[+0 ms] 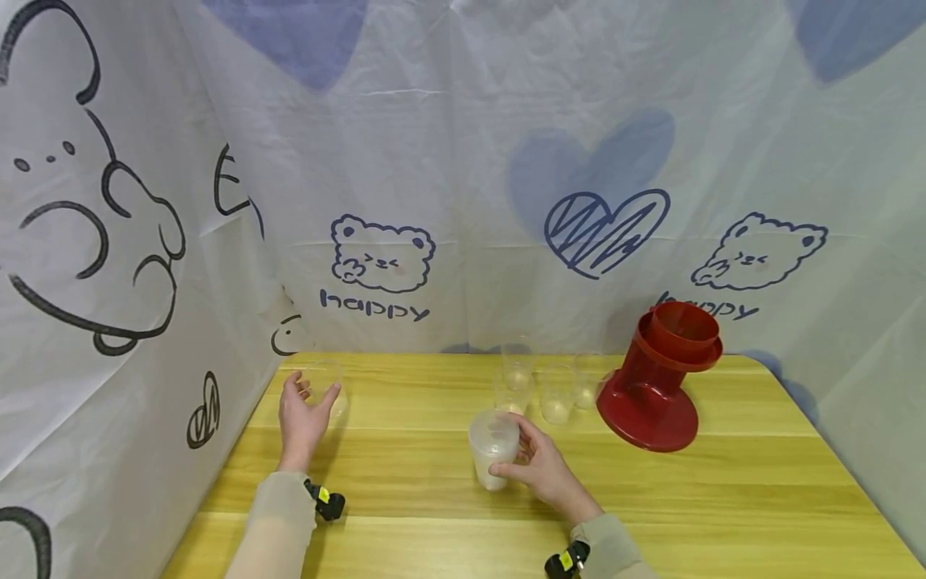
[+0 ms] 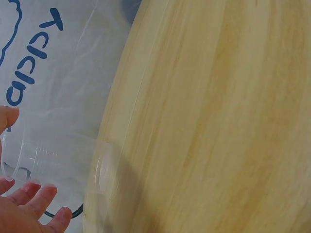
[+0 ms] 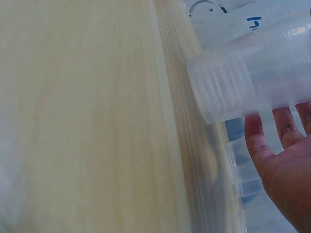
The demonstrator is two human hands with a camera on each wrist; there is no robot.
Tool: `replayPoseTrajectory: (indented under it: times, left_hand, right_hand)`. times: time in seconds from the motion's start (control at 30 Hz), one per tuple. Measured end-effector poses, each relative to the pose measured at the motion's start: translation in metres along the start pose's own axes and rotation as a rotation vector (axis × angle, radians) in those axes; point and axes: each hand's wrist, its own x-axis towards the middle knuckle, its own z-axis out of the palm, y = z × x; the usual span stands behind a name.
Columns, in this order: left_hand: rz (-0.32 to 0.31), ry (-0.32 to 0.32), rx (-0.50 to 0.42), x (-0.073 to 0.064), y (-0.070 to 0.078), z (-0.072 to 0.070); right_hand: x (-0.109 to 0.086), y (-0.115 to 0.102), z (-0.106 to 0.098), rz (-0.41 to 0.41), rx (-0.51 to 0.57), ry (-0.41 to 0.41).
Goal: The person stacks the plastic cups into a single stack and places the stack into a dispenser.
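On the left side of the table stands a clear plastic cup [image 2: 63,160], faint in the head view. My left hand [image 1: 304,418] is spread around it, thumb to one side and fingertips [image 2: 48,190] right at its wall near the rim. Near the middle, my right hand [image 1: 542,466] grips a stack of clear plastic cups [image 1: 493,446] from the right, thumb on the near side and fingers behind. Closely spaced rings show near the stack's base [image 3: 218,87] in the right wrist view.
Several clear cups [image 1: 557,396] stand at the back middle, just beyond the right hand. Right of them is a red stand [image 1: 651,410] with a wide round base and a cup-like top, leaning right in view. A printed white curtain [image 1: 463,161] borders the wooden table [image 1: 405,474].
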Motion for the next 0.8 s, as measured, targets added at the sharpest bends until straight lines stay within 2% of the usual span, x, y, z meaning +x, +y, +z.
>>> replayPoseTrajectory:
  times: [0.5,0.8]
  left_hand:
    - [-0.002,0.013,-0.048,-0.007,0.001,0.001]
    - [0.057,0.012,-0.095,-0.022,0.017,0.006]
  right_hand:
    - [0.000,0.000,0.001,-0.003,-0.011,0.005]
    - [0.000,0.001,0.000,-0.011,-0.002,-0.006]
